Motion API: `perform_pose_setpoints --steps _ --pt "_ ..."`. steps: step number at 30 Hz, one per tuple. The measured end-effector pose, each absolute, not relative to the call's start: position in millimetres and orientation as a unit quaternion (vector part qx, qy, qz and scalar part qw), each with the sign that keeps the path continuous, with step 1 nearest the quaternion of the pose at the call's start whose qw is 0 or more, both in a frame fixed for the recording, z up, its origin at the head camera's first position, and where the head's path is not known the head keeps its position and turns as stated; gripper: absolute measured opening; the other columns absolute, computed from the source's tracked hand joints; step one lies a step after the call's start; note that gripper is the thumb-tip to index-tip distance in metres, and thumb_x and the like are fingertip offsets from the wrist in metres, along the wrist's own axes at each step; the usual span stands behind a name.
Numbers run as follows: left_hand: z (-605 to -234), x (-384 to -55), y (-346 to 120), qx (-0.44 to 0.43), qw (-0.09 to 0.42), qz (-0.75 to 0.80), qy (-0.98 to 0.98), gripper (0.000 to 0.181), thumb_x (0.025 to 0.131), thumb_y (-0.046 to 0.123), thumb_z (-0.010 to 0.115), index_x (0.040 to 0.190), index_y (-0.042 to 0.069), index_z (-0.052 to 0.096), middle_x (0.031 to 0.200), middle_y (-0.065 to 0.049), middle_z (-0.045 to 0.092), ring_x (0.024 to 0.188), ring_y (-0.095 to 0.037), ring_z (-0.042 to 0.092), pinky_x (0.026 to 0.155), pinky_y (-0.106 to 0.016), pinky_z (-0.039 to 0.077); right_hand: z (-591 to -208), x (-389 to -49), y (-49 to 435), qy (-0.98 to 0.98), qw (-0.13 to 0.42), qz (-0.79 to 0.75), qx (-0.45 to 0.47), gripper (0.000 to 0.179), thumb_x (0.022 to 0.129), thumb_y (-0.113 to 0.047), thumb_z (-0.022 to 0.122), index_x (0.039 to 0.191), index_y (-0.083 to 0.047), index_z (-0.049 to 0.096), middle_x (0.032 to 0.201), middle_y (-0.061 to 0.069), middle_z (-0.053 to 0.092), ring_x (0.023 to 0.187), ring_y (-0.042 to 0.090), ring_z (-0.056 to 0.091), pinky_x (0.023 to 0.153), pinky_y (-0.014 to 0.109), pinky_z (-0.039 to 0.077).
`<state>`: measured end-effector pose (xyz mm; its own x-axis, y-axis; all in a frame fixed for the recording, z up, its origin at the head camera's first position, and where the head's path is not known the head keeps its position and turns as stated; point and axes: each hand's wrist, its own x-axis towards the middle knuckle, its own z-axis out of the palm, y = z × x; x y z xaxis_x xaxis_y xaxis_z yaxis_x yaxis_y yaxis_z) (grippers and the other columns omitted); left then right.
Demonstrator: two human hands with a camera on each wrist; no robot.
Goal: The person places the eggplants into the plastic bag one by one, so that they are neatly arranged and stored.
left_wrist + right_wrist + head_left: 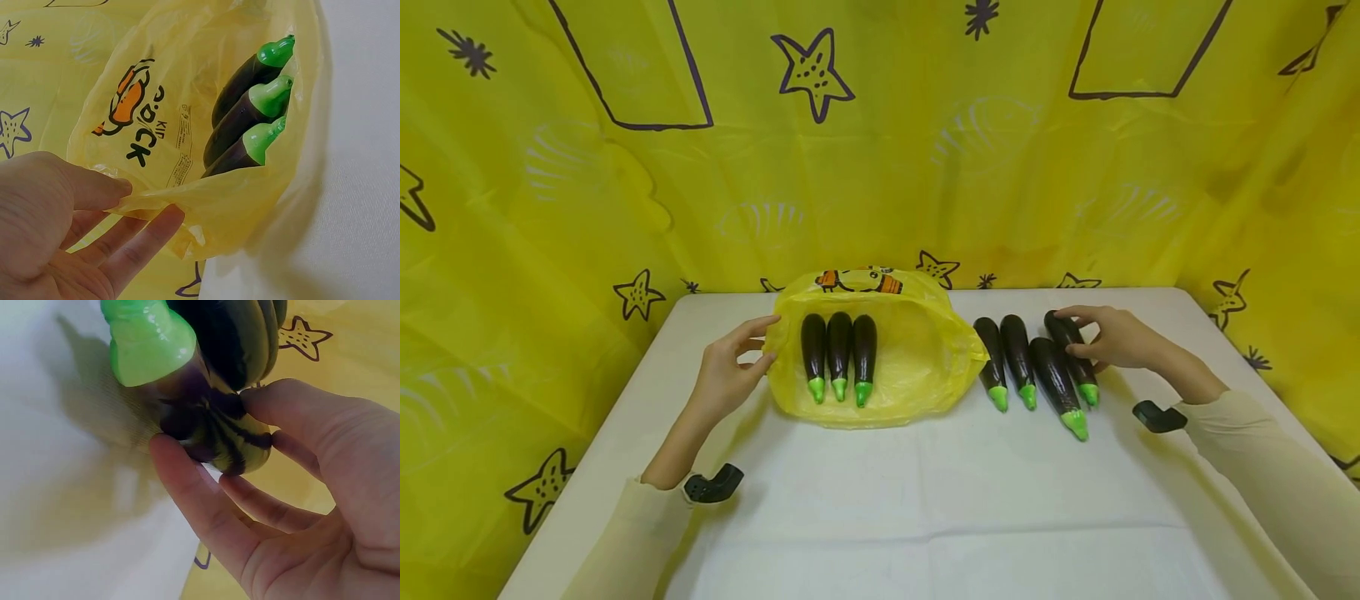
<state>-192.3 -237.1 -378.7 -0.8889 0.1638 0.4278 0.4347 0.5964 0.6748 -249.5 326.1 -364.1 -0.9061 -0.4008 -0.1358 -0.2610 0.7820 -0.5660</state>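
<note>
A yellow plastic bag (917, 358) lies with its mouth facing me, and three dark purple eggplants (839, 350) with green stem ends sit side by side in its left part. My left hand (730, 367) pinches the left edge of the bag's mouth; the left wrist view shows the thumb (103, 190) against the rim. To the right of the bag, my right hand (1120, 337) grips the rightmost eggplant (1062, 329) by thumb and fingers near its dark rounded end. Its green stem end (153, 347) points away from the hand in the right wrist view.
Several more eggplants (1015, 354) lie in a row between the bag and my right hand, the leftmost one right at the bag's edge. A white cloth (880, 492) covers the table. Behind it hangs a yellow curtain (880, 183) with drawn stars.
</note>
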Motion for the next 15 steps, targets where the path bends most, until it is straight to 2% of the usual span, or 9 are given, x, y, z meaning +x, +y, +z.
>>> perform_pose_setpoints --steps 7,15 --pt "-378.4 -192.8 -235.8 -0.177 0.168 -0.417 -0.876 0.053 0.089 -0.011 0.072 0.139 0.005 0.063 0.136 -0.018 0.064 0.108 -0.038 0.069 0.080 -0.052 0.063 -349.5 -247.6 325.0 0.940 0.114 -0.268 -0.179 0.065 0.096 -0.011 0.073 0.152 0.001 0.041 0.137 0.042 0.048 0.067 0.023 0.073 0.063 0.037 0.063" --pt "-378.6 -193.6 -234.6 -0.184 0.175 -0.412 -0.875 0.053 0.089 -0.011 0.073 0.138 0.004 0.063 0.136 -0.018 0.065 0.106 -0.038 0.070 0.080 -0.051 0.063 -330.1 -242.9 321.3 0.927 0.109 -0.307 -0.187 0.067 0.095 -0.007 0.073 0.154 0.000 0.040 0.141 0.040 0.046 0.078 0.025 0.074 0.067 0.041 0.064"
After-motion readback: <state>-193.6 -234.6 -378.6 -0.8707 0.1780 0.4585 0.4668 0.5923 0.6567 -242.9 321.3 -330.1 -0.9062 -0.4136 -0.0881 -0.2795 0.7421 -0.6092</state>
